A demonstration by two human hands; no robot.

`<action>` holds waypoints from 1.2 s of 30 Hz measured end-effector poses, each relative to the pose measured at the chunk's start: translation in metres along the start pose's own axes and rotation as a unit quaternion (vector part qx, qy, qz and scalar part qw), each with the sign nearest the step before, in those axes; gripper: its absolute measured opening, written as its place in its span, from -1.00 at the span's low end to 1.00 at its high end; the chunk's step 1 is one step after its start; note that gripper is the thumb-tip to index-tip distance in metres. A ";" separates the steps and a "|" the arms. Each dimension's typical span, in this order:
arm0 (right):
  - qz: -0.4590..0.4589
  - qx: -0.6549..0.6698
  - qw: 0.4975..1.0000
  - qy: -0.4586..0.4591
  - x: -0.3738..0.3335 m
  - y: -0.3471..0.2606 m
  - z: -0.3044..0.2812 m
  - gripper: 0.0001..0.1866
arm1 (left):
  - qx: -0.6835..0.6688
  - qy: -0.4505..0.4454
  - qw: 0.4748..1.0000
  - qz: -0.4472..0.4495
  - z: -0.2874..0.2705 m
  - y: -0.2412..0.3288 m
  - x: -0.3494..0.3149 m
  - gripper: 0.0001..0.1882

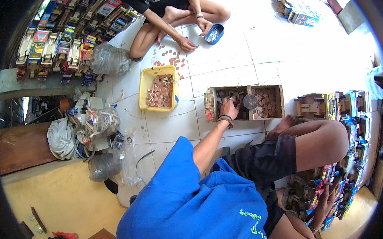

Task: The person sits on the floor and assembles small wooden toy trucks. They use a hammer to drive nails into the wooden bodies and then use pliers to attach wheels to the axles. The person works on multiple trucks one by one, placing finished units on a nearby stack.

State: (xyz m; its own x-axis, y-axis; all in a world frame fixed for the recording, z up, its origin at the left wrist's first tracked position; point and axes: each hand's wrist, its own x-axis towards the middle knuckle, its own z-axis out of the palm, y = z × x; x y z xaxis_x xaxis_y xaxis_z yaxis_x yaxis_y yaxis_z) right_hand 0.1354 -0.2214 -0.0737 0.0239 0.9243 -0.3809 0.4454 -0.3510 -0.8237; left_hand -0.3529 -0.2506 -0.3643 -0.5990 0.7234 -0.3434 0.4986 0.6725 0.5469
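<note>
My left hand (228, 109), with cord bracelets at the wrist, reaches into the left compartment of a wooden box (266, 118). Its fingers are bent down among dark small pieces (241, 113) and look closed, their tips partly hidden; what they hold does not show. A round dark disc (250, 101) sits at the box's divider. Small reddish-brown squares (267, 102) fill much of the right compartment. At the lower right my right hand (326, 201) is by rows of colourful toy trucks (341, 194), its fingers apart and nothing visible in them.
A yellow tub (141, 94) of similar squares stands left of the box. Across the tiled floor, another person (166, 22) sits with a blue bowl (214, 34) beside scattered squares (171, 56). Toy trucks (47, 44) crowd the upper left; plastic bags (104, 121) lie along the left.
</note>
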 end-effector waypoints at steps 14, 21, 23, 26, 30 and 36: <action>-0.010 0.020 1.000 0.002 -0.001 -0.013 0.003 -0.85 | 0.022 0.037 0.923 0.381 -0.021 0.135 -0.042 -0.75; -0.026 0.010 1.000 0.010 -0.011 -0.018 0.003 -0.85 | 0.247 -0.259 0.917 0.176 0.079 0.142 0.047 -0.40; -0.034 0.010 0.999 0.015 -0.014 -0.018 0.000 -0.84 | 0.287 -0.285 0.900 0.162 0.096 0.136 0.044 -0.31; -0.040 0.015 0.999 0.020 -0.017 -0.016 -0.003 -0.83 | 0.248 -0.263 0.914 0.187 0.103 0.126 0.037 -0.41; -0.018 0.008 0.999 0.047 -0.020 -0.013 -0.004 -0.82 | 0.274 -0.229 0.910 0.209 0.094 0.113 0.034 -0.52; -0.034 0.021 0.999 0.031 -0.023 -0.014 -0.004 -0.81 | 0.253 -0.179 0.932 0.189 0.090 0.115 0.040 -0.71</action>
State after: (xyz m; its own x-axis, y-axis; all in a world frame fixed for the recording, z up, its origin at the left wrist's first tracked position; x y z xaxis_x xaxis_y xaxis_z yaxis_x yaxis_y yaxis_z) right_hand 0.1324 -0.2371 -0.0518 0.0509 0.9536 -0.2969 0.4100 -0.2910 -0.8644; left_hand -0.2631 -0.1303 -0.3846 -0.1177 0.8681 -0.4822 0.9176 0.2807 0.2813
